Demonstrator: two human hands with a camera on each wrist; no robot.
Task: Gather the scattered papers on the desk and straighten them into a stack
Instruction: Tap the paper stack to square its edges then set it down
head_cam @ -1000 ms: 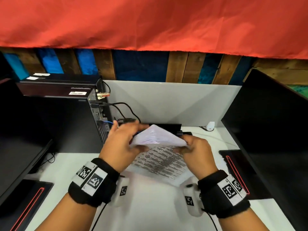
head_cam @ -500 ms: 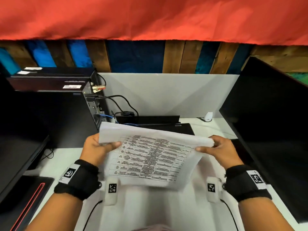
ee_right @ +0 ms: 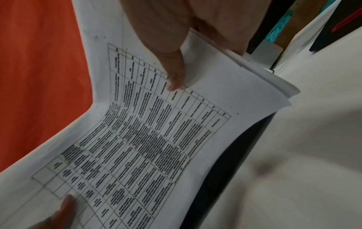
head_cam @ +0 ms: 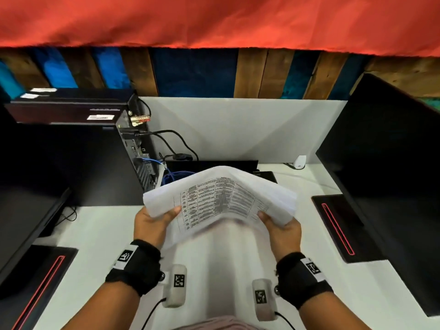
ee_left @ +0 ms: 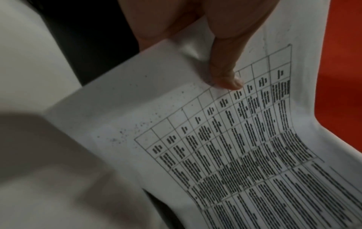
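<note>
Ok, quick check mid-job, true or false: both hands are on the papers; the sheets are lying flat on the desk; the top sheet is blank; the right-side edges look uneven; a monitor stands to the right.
1. Both hands hold the papers. True: the left hand and right hand each pinch a side.
2. The sheets lie flat on the desk. False: they are lifted and arched upward in the middle.
3. The top sheet is blank. False: it carries a printed table.
4. Sheet edges at the right grip are uneven. True, in the right wrist view.
5. A monitor stands to the right. True.
</note>
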